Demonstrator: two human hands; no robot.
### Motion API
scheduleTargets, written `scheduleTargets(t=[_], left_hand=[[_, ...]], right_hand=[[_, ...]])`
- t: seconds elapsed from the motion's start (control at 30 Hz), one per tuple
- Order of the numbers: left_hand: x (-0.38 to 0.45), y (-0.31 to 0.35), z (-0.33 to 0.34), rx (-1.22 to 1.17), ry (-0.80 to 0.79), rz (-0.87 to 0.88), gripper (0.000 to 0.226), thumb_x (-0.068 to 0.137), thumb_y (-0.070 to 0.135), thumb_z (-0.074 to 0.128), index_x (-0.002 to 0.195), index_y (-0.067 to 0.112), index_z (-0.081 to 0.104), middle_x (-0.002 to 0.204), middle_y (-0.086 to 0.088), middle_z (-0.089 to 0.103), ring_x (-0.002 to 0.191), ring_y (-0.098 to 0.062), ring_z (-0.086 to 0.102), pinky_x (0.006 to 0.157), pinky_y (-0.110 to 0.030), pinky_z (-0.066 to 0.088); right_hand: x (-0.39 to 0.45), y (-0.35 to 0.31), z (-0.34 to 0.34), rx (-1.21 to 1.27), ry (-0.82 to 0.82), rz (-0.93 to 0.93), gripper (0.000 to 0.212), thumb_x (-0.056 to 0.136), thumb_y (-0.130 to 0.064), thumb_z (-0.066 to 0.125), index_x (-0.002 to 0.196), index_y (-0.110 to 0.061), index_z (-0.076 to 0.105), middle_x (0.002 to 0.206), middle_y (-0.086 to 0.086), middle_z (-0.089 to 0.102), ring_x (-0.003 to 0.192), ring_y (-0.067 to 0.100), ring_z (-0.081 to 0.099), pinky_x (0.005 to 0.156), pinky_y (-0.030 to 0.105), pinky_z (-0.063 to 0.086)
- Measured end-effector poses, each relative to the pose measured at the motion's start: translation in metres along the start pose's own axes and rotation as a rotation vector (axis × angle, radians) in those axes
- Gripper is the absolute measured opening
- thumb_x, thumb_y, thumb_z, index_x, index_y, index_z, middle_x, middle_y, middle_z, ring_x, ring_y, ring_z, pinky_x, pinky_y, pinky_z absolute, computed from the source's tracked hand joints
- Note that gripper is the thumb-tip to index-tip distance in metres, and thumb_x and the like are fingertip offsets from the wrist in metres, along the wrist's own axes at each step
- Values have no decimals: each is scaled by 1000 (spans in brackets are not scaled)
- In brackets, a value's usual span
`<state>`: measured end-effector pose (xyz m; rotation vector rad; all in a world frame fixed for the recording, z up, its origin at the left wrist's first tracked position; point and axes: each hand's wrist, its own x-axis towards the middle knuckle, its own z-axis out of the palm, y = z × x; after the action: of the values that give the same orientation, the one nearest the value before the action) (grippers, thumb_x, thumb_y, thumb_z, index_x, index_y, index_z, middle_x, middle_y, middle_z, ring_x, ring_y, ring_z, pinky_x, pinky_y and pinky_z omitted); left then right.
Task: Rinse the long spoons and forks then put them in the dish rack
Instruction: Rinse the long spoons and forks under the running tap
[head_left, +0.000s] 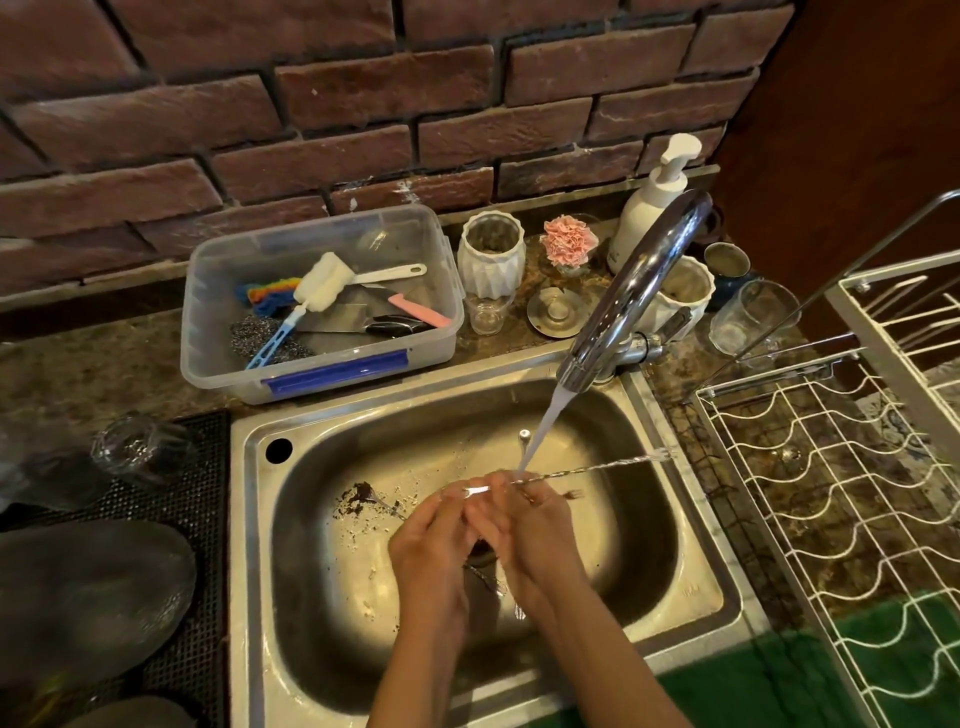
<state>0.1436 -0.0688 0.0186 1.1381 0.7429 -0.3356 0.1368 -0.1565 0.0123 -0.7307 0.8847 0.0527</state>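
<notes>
Over the steel sink (311, 623), my left hand (431, 551) and my right hand (535, 535) meet under the running water (543, 426) from the chrome tap (639, 291). Both hold a long twisted-handle utensil (587, 469) that points right, its far end near the sink's right wall. A small fork end (571, 493) sticks out past my right hand. Another dirty utensil (374, 501) lies on the sink floor with dark crumbs. More cutlery (488, 579) lies by the drain, partly hidden by my hands. The white wire dish rack (831, 493) stands to the right.
A clear plastic tub (322, 301) with brushes and scrubbers sits behind the sink. White jars (491, 254), a pink flower, a soap pump (654, 202) and glasses (753, 317) line the back. A black mat (192, 545) with glassware lies on the left.
</notes>
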Motion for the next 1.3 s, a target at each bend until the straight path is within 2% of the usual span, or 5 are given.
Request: scheduleTargets(t=[0.23, 0.43, 0.83, 1.03, 1.3], left_hand=[[15, 35, -77, -102, 149, 142, 15, 100, 6, 56, 103, -3, 69, 96, -28, 75, 82, -29, 78, 79, -35, 64], [12, 38, -99, -144, 195, 176, 13, 100, -1, 52, 96, -7, 63, 78, -26, 75, 69, -29, 78, 74, -37, 63], [7, 28, -101, -139, 227, 189, 14, 101, -2, 51, 96, -5, 64, 80, -26, 74, 69, -29, 78, 73, -37, 63], [3, 21, -79, -139, 192, 164, 16, 101, 1, 53, 97, -3, 68, 85, -25, 76, 77, -30, 78, 72, -33, 64], [8, 22, -60, -95, 124, 83, 14, 97, 2, 59, 93, 2, 73, 81, -20, 78, 68, -25, 77, 61, -26, 63]], right_hand=[[7, -17, 2, 243, 75, 4, 16, 98, 2, 53, 95, 10, 66, 83, 22, 74, 77, 27, 76, 69, 32, 63], [3, 2, 8, -25, 4, 1, 14, 97, -10, 59, 95, 1, 69, 89, 17, 77, 89, 28, 75, 80, 36, 60], [5, 12, -2, -190, 359, -307, 17, 100, -20, 56, 93, -4, 55, 88, 28, 74, 78, 40, 75, 71, 48, 63], [-2, -7, 9, 130, 157, -100, 7, 94, -4, 61, 93, -3, 55, 80, 20, 74, 73, 26, 68, 63, 31, 57], [-8, 0, 16, -56, 52, -40, 9, 97, -10, 60, 98, -3, 66, 96, 16, 78, 93, 30, 75, 76, 38, 60]])
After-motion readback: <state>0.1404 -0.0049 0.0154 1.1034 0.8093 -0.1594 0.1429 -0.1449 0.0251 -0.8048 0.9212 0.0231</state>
